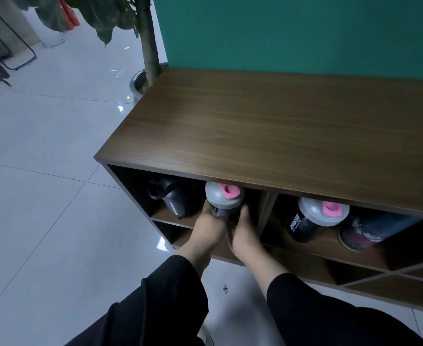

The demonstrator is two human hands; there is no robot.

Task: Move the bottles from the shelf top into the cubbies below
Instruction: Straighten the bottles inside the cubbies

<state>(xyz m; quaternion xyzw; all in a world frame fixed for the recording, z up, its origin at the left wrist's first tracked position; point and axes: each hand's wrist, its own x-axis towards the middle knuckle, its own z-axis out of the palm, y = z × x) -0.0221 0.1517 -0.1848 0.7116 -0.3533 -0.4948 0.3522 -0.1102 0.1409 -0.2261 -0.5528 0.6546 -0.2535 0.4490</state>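
Head view: placing step, judged near the end of the task. Shelf top [268, 126] bare of bottles in what shows. Both hands at the upper left cubby [135, 191], left hand [209, 228] and right hand [243, 233] wrapped from either side around the lower body of a shaker bottle [224, 196], fingers clamped on it. Bottle upright, slightly tilted, at the cubby's front edge, toward its right wall; whether the base already rests on the cubby floor cannot be told. Beside it on the left, deeper in, a black bottle [173, 196].

Next move, as a judgement: settling the base flat, then loosening both grips without tipping it.

Look of the bottle: dark body, grey screw lid, pink flip cap. A twin shaker [315, 218] leaning in the upper right cubby, next to a dark patterned bottle [370, 231] on its side.
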